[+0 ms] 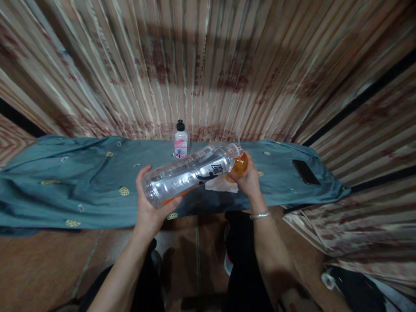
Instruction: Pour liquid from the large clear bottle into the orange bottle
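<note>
Bottle point(191, 175) is leaning above cloth point(94, 177), left hand point(149, 216) cupping its base, right hand point(251, 178) gripping an amber vessel point(241, 165) beside its neck; I'm judging work midway, neither of the 2 resting yet.

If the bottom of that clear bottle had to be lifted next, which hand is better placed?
Probably the left hand: it grips the clear bottle around its bottom end. The right hand is over at the neck end, where it appears to hold an orange container.
</note>
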Demonstrator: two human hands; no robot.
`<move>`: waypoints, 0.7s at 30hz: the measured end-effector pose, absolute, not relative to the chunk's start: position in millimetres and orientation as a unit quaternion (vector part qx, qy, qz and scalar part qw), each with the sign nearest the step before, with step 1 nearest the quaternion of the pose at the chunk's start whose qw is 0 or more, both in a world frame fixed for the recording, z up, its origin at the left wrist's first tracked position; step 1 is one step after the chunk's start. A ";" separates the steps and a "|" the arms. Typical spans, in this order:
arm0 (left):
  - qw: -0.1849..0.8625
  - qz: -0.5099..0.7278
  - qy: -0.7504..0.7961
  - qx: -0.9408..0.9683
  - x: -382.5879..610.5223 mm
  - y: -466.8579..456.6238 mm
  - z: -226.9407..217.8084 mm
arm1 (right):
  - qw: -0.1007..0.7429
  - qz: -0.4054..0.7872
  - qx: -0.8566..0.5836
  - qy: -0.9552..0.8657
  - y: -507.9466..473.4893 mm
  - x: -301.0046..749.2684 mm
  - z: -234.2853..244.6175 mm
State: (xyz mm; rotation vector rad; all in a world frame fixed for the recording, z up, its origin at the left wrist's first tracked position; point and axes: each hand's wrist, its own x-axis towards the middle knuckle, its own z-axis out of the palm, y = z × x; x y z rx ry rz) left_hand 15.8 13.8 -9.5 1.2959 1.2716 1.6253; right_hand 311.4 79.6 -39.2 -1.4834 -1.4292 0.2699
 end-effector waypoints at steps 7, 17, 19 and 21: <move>0.361 0.625 0.492 0.487 17.0 13.5 -6.8 | 0.507 0.098 -0.604 -0.607 80.5 313.7 -42.6; 0.339 0.630 0.485 0.504 16.3 13.8 -8.6 | 0.502 0.122 -0.613 -0.598 78.7 311.6 -39.0; 0.334 0.635 0.482 0.502 16.2 14.0 -8.6 | 0.499 0.121 -0.615 -0.598 79.0 312.0 -39.1; 0.338 0.635 0.482 0.501 16.0 13.9 -8.6 | 0.498 0.120 -0.617 -0.597 79.5 312.7 -39.5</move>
